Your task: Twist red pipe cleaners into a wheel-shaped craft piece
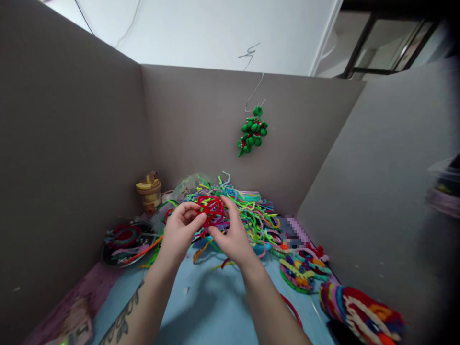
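Observation:
My left hand (182, 229) and my right hand (233, 235) are raised together over a blue table (212, 306). Both pinch a red pipe-cleaner piece (211, 210) bent into loops, held between them. The left thumb and fingers close on its left side. The right fingers curl round its right side. Just behind it lies a big heap of loose pipe cleaners (247, 211) in green, yellow, blue and pink.
Grey cardboard walls (72, 143) enclose the table on three sides. A green and red pipe-cleaner cluster (252, 132) hangs on a wire at the back wall. A dark tray (124, 242) with coiled pieces sits left, a small yellow figure (148, 190) behind it. Woven multicoloured pieces (305, 268) lie right.

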Demonstrator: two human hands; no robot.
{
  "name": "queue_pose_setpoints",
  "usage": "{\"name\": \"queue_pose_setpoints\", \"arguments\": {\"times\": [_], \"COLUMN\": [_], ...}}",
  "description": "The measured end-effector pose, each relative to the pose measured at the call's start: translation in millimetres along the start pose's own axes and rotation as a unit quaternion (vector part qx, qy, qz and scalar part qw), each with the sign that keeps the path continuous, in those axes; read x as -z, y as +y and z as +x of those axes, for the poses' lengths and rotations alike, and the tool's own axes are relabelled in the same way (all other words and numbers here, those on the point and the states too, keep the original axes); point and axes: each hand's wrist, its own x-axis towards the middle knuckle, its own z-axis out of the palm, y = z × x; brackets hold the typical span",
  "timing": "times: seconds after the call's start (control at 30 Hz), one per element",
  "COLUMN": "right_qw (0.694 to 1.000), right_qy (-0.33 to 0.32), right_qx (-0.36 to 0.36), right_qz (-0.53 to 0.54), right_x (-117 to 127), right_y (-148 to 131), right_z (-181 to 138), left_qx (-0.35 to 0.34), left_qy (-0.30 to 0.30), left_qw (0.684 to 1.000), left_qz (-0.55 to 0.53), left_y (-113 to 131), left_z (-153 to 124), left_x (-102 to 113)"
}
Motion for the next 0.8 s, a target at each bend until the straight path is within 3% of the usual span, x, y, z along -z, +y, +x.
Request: {"name": "queue_pose_setpoints", "arguments": {"times": [0.1, 0.23, 0.37, 0.5, 0.6, 0.7, 0.8], "right_qw": [0.998, 0.975, 0.960, 0.964, 0.959, 0.939, 0.933], "right_qy": [0.037, 0.087, 0.068, 0.033, -0.028, -0.142, -0.220], "right_qx": [0.045, 0.165, 0.213, 0.237, 0.271, 0.310, 0.283], "right_qz": [-0.034, -0.122, -0.169, -0.119, -0.072, -0.047, -0.037], "right_x": [-3, -8, -13, -15, -14, -11, -6], "right_y": [1, 0, -1, -6, -17, -28, -33], "right_z": [-3, -9, -14, -16, -16, -16, -15], "left_qx": [-0.007, -0.016, -0.023, -0.038, -0.053, -0.057, -0.056], "left_qy": [0.010, 0.017, 0.010, 0.008, 0.025, 0.050, 0.067], "left_qw": [1.000, 1.000, 0.999, 0.999, 0.998, 0.997, 0.996], "left_qz": [-0.005, -0.004, 0.020, 0.031, 0.037, 0.033, 0.031], "left_y": [-1, -3, -3, -4, -5, -4, -3], "left_z": [1, 1, 1, 1, 3, 7, 9], "left_x": [0, -1, -1, 0, 3, 7, 10]}}
